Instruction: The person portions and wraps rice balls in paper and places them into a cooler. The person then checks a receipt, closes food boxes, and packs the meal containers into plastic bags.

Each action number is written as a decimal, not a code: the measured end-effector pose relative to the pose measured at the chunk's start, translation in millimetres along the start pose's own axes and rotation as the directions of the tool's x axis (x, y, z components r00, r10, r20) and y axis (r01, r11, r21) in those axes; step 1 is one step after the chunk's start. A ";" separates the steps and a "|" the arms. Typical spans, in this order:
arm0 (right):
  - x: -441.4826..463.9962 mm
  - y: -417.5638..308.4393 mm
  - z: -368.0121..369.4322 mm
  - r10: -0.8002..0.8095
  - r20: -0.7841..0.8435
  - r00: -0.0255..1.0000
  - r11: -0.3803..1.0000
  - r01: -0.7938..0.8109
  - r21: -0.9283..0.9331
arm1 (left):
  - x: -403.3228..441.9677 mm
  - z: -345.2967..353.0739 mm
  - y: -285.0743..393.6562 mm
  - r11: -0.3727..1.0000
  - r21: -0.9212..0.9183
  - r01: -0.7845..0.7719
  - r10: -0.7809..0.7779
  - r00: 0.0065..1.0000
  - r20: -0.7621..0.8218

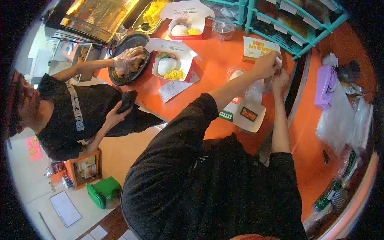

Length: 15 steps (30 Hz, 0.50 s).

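My left hand (267, 66) and my right hand (280, 82) meet over the right part of the orange counter. Their fingers are pinched together, and what they hold is small, blurred and mostly hidden. Just below my left forearm lies a clear plastic bag (253, 94), beside a clear round cup (237, 74) with something pale in it. Nearer my body sits an open paper box (254, 120) with a dark sachet (248, 114) on its flap. A closed white and yellow box (260, 47) with orange lettering stands just beyond my left hand.
To the left, a co-worker's gloved hand (130, 62) is over a black bowl (140, 40) of food. Two open rice boxes, one nearer (167, 66) and one farther (181, 30), stand mid-counter with a receipt (176, 90). Teal racks (298, 48) rise behind; a purple holder (325, 86) lies right.
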State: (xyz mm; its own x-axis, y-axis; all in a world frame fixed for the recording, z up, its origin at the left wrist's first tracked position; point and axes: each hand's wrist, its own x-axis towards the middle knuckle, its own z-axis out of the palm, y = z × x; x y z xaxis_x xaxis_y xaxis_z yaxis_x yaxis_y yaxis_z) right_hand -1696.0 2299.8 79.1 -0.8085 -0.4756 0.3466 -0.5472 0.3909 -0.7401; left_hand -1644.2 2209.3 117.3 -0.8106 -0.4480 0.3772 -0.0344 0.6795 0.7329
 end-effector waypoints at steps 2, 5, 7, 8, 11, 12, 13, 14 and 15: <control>-2.7 -16.2 -6.0 -0.276 -0.210 0.938 0.958 0.287 0.022 | -2.1 -0.7 1.1 0.982 -0.188 0.034 -0.021 0.997 0.069; 10.8 50.7 -3.2 -0.270 0.073 0.960 0.960 0.274 -0.058 | -11.5 11.2 3.9 0.981 -0.122 -0.154 0.161 0.986 0.050; 6.9 35.0 0.1 -0.106 -0.024 0.994 0.982 0.108 0.156 | -9.1 12.5 -4.5 0.969 -0.038 -0.244 0.245 0.968 0.044; 7.5 21.6 -6.2 -0.132 -0.042 0.990 0.989 0.134 0.068 | -4.5 12.0 -9.2 0.970 -0.111 -0.217 0.221 0.975 0.025; 13.7 45.4 -11.3 -0.011 0.289 0.957 0.903 -0.115 0.413 | 1.3 5.7 -17.6 0.963 -0.173 -0.206 0.208 0.978 -0.010; 15.8 42.3 -23.9 -0.057 0.426 0.903 0.862 -0.171 0.477 | 0.4 4.1 -18.0 0.959 -0.178 -0.222 0.223 0.975 -0.016; 18.5 41.6 -29.9 -0.058 0.431 0.900 0.861 -0.174 0.478 | -1.9 -2.0 -13.5 0.956 -0.205 -0.210 0.210 0.977 -0.026; 20.5 42.3 -36.1 0.037 0.516 0.856 0.668 -0.406 0.624 | -5.5 -4.2 -10.3 0.956 -0.205 -0.208 0.208 0.978 -0.024; 21.5 44.8 -41.1 0.101 0.610 0.786 0.403 -0.593 0.697 | -8.5 -4.3 -6.5 0.964 -0.171 -0.202 0.199 0.979 -0.036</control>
State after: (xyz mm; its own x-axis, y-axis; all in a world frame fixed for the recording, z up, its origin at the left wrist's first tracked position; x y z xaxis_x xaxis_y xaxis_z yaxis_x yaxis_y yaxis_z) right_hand -1746.8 2339.5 77.0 -0.5590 -0.8148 -0.1539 0.4100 -0.1103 -0.9054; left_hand -1634.6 2206.1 111.8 -0.7794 -0.3247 0.5358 0.2306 0.6466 0.7272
